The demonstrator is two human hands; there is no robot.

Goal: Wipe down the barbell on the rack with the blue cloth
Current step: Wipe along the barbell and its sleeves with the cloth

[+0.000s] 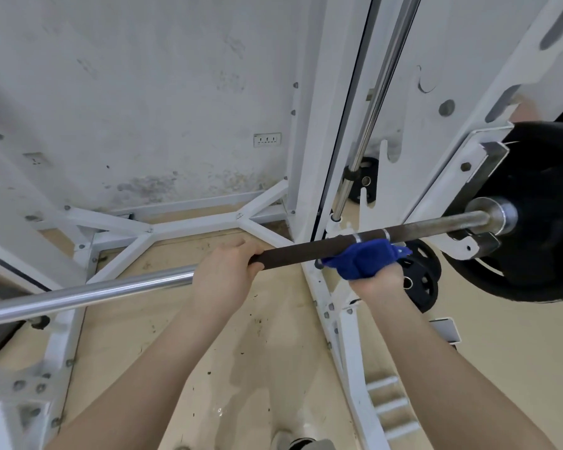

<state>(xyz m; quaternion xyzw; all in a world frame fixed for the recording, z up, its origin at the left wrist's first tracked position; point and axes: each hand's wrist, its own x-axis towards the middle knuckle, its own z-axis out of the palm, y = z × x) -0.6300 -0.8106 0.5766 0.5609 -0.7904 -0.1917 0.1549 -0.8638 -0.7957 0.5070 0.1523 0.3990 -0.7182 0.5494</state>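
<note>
The barbell (293, 251) runs across the view from lower left to upper right, shiny on the left and dark and knurled in the middle. A black weight plate (540, 222) sits on its right end. My left hand (223, 276) grips the bar where the shiny part meets the dark part. My right hand (379, 277) holds the blue cloth (358, 258) from below and presses it against the underside of the dark section, right of my left hand.
The white rack frame (325, 125) stands behind the bar with a chrome guide rod (374, 108). White base struts (189, 227) cross the tan floor. More black plates (420, 277) hang low on the rack at the right. A wall socket (267, 140) sits on the stained wall.
</note>
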